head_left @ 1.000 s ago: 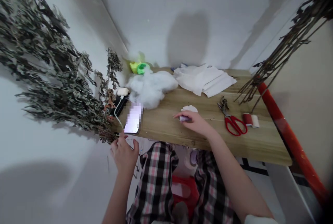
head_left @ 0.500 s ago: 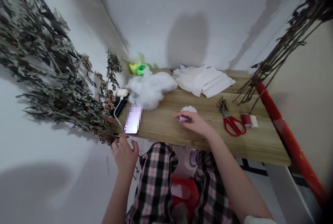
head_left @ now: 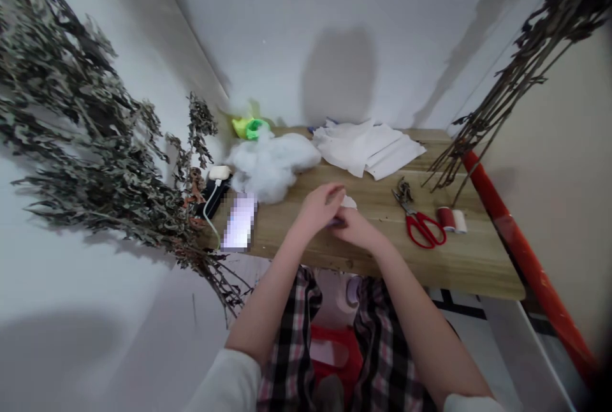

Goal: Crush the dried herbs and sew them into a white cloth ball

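Observation:
Both hands meet at the middle of a wooden tabletop (head_left: 382, 259). My right hand (head_left: 356, 228) rests on the wood, fingers curled round a small pale purple object that is mostly hidden. My left hand (head_left: 319, 205) lies just left of it, fingers bent down over the same spot and over a small white scalloped piece (head_left: 350, 201). Whether the left fingers grip anything is hidden.
A lit phone (head_left: 239, 222) on a white cable lies at the left edge beside white stuffing (head_left: 270, 163). White cloth sheets (head_left: 368, 147) lie at the back, red scissors (head_left: 419, 226) and thread spools (head_left: 452, 219) to the right. Dried branches (head_left: 95, 163) crowd the left; stalks (head_left: 516, 74) hang right.
My left hand has left the phone's corner and swung right across the table to join my right hand. The right hand has stayed put.

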Available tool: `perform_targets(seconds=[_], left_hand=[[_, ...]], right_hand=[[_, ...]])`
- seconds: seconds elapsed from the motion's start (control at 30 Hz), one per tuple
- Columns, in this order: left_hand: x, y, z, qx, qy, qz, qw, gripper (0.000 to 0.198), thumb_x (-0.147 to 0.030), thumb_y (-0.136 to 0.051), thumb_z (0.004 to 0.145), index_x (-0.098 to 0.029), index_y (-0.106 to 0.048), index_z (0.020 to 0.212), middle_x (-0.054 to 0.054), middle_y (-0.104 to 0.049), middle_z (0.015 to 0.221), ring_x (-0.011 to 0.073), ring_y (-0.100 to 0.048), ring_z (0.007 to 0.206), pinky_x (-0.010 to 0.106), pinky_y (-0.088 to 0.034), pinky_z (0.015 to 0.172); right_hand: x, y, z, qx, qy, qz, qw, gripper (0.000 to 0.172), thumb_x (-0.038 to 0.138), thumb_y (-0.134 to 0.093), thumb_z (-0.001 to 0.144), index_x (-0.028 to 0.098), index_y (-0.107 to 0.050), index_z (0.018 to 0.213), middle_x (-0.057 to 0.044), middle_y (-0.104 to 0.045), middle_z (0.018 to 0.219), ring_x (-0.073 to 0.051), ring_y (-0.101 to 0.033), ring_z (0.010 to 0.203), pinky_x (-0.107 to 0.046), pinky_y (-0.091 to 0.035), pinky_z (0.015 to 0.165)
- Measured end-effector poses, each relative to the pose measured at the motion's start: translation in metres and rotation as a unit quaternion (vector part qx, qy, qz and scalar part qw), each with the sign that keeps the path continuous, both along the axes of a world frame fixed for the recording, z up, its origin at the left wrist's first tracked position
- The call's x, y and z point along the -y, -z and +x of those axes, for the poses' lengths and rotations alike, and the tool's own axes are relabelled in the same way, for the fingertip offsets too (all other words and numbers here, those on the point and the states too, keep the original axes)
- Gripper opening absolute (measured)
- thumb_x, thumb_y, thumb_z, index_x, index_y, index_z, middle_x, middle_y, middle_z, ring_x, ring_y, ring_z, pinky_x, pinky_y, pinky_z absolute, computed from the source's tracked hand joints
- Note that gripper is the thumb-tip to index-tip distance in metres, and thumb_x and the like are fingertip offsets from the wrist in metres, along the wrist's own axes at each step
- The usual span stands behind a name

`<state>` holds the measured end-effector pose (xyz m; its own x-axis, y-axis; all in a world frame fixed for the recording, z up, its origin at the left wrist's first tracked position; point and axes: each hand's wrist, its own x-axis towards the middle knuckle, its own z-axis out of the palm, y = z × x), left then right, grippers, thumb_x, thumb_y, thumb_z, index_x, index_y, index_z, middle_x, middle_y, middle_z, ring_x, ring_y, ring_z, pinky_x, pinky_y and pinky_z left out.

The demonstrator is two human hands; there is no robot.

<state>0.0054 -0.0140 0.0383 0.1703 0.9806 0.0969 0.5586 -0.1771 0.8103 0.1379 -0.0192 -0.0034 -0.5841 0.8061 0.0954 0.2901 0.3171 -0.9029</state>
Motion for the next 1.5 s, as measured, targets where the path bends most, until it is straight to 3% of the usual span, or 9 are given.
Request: perform_targets(seconds=[0.13, 0.27, 0.4, 0.63, 0.9, 1.1, 1.23, 1.33, 1.5], left_hand=[[-0.026, 0.002, 0.011, -0.063, 0.074, -0.165, 0.981, 0.033, -0.031, -0.052, 0.081, -0.015, -0.07, 0.104, 0.009, -0.07, 0.108, 0.0229, -0.062, 0.098, 0.031, -0.046, 0.088], [-0.033, 0.006, 0.003, -0.007, 0.097, -0.255, 0.962, 0.044, -0.026, -0.057, 0.075, -0.015, -0.064, 0.117, 0.009, -0.069, 0.107, 0.0206, -0.064, 0.088, 0.028, -0.048, 0.076], [-0.039, 0.017, -0.005, 0.062, 0.113, -0.28, 0.951, 0.052, -0.024, -0.063, 0.071, -0.013, -0.059, 0.121, 0.009, -0.069, 0.105, 0.0188, -0.063, 0.087, 0.026, -0.048, 0.075], [-0.045, 0.037, -0.014, 0.18, 0.09, -0.306, 0.931, 0.025, -0.029, -0.067, 0.07, -0.01, -0.068, 0.086, 0.006, -0.069, 0.079, 0.0143, -0.06, 0.068, 0.024, -0.046, 0.064], [-0.043, 0.037, -0.026, 0.365, 0.003, -0.346, 0.864, 0.036, -0.029, -0.074, 0.07, -0.011, -0.066, 0.1, 0.008, -0.069, 0.086, 0.0127, -0.062, 0.072, 0.024, -0.05, 0.068], [-0.041, 0.037, -0.03, 0.435, 0.005, -0.35, 0.83, 0.036, -0.026, -0.073, 0.073, -0.015, -0.06, 0.104, 0.008, -0.068, 0.092, 0.0132, -0.064, 0.076, 0.028, -0.053, 0.076], [-0.04, 0.034, -0.033, 0.454, 0.038, -0.365, 0.812, 0.042, -0.032, -0.071, 0.076, -0.019, -0.053, 0.112, 0.009, -0.067, 0.101, 0.0189, -0.066, 0.085, 0.042, -0.054, 0.083], [-0.039, 0.032, -0.035, 0.465, 0.061, -0.378, 0.798, 0.047, -0.037, -0.068, 0.078, -0.023, -0.048, 0.118, 0.009, -0.067, 0.104, 0.0218, -0.067, 0.089, 0.048, -0.052, 0.087], [-0.039, 0.03, -0.036, 0.477, 0.057, -0.373, 0.793, 0.047, -0.042, -0.062, 0.082, -0.025, -0.044, 0.122, 0.008, -0.067, 0.101, 0.02, -0.068, 0.084, 0.043, -0.052, 0.085]], right_hand=[[0.0, 0.0, 0.002, 0.019, -0.003, -0.013, 1.0, 0.033, 0.005, -0.053, 0.064, 0.011, -0.071, 0.091, -0.008, -0.072, 0.086, -0.021, -0.063, 0.078, -0.031, -0.048, 0.073], [0.002, -0.006, 0.005, 0.012, -0.03, -0.003, 0.999, 0.042, 0.001, -0.05, 0.064, 0.017, -0.073, 0.095, -0.005, -0.072, 0.094, -0.02, -0.063, 0.086, -0.031, -0.047, 0.081], [0.005, -0.01, 0.004, 0.019, -0.027, 0.003, 0.999, 0.043, 0.001, -0.05, 0.063, 0.018, -0.073, 0.096, -0.005, -0.071, 0.098, -0.021, -0.062, 0.093, -0.031, -0.046, 0.084], [0.003, -0.016, 0.008, -0.044, -0.03, -0.007, 0.999, 0.039, 0.005, -0.051, 0.068, 0.02, -0.071, 0.098, -0.002, -0.07, 0.099, -0.019, -0.061, 0.093, -0.03, -0.044, 0.085], [-0.012, -0.004, 0.018, -0.248, 0.126, -0.089, 0.956, 0.025, 0.028, -0.069, 0.074, 0.023, -0.063, 0.098, -0.003, -0.069, 0.102, -0.02, -0.062, 0.099, -0.036, -0.045, 0.093], [-0.018, 0.005, 0.015, -0.286, 0.214, -0.131, 0.925, 0.034, 0.037, -0.074, 0.068, 0.024, -0.056, 0.094, -0.002, -0.066, 0.095, -0.017, -0.062, 0.083, -0.031, -0.053, 0.073], [-0.018, 0.004, 0.013, -0.268, 0.252, -0.166, 0.915, 0.039, 0.039, -0.075, 0.065, 0.023, -0.053, 0.092, 0.003, -0.06, 0.078, -0.011, -0.056, 0.063, -0.026, -0.05, 0.06], [-0.018, 0.003, 0.012, -0.259, 0.274, -0.188, 0.907, 0.04, 0.04, -0.074, 0.064, 0.023, -0.051, 0.092, 0.006, -0.053, 0.067, -0.009, -0.05, 0.054, -0.022, -0.046, 0.051], [-0.018, 0.005, 0.011, -0.245, 0.255, -0.239, 0.904, 0.039, 0.046, -0.07, 0.067, 0.023, -0.048, 0.091, 0.011, -0.04, 0.051, -0.006, -0.037, 0.042, -0.016, -0.025, 0.036]])
